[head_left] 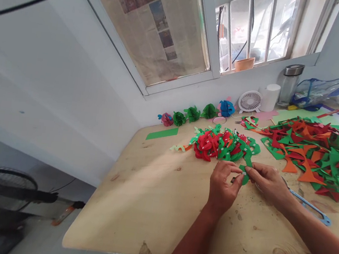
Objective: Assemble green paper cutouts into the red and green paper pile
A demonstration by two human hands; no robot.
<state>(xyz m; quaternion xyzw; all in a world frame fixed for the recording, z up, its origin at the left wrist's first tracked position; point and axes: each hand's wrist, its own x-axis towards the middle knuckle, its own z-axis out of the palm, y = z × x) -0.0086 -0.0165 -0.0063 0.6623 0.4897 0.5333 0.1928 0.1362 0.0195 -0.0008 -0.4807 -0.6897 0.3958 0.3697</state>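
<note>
The left hand [224, 184] and the right hand [267, 182] both pinch one green paper piece [245, 180] over the wooden table [153, 200]. Just beyond it lies a pile of red and green cutouts [217, 146]; farther right, a heap of scraps [313, 153].

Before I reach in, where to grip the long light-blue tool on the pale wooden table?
I'd pinch the long light-blue tool by its rounded end, coming from the right: it lies flat with that end pointing right, while the person's right forearm runs along its near side and red, orange and green paper scraps lie beyond.
</note>
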